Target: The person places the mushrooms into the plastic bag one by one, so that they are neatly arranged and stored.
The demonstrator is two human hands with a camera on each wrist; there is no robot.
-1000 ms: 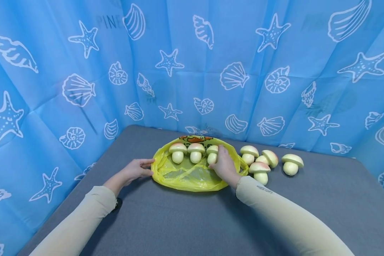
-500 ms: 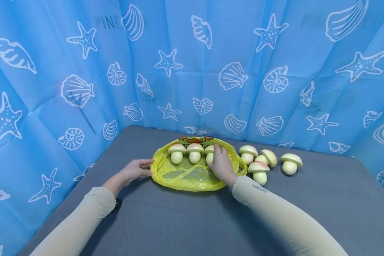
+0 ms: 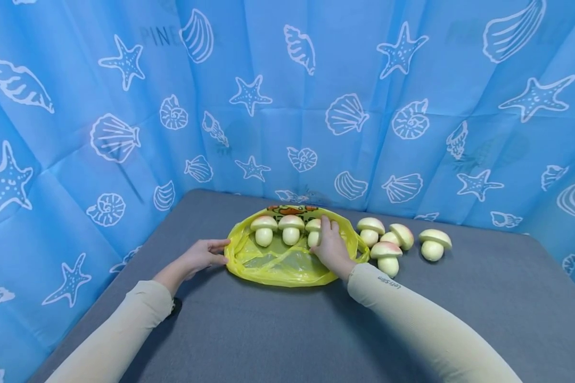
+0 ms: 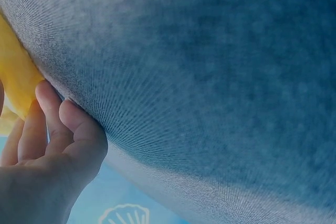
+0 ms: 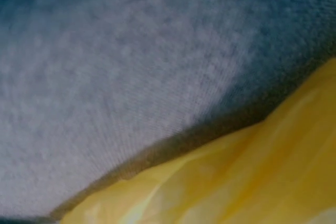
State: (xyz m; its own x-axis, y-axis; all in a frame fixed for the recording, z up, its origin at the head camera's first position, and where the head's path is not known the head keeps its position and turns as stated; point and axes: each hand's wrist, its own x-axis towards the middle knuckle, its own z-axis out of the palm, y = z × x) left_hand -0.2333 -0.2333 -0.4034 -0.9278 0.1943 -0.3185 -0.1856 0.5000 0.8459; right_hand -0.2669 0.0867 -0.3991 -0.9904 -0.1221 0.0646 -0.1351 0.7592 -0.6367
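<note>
A yellow plastic bag [image 3: 278, 277] lies with its mouth open on the grey table. Inside stand three toy mushrooms in a row: a left mushroom [image 3: 264, 237], a middle mushroom [image 3: 290, 236] and a right mushroom [image 3: 312, 238]. My right hand [image 3: 334, 249] reaches into the bag and holds the right mushroom, fingers over its cap and thumb low by the stem, hiding part of it. My left hand [image 3: 198, 259] holds the bag's left edge between thumb and fingers. In the left wrist view, its fingertips [image 4: 46, 94] meet the yellow plastic. The right wrist view shows only bag and cloth.
Several more mushrooms sit right of the bag: a front mushroom [image 3: 387, 266], a back mushroom [image 3: 371, 231], a tilted mushroom [image 3: 402, 238] and a separate mushroom [image 3: 432, 251] farther right. A blue shell-print curtain [image 3: 278, 127] hangs around the grey cloth-covered table [image 3: 268, 335].
The fingers of my right hand have spread a little over the right mushroom's cap. My left hand stays at the bag's edge, and the view has shifted slightly.
</note>
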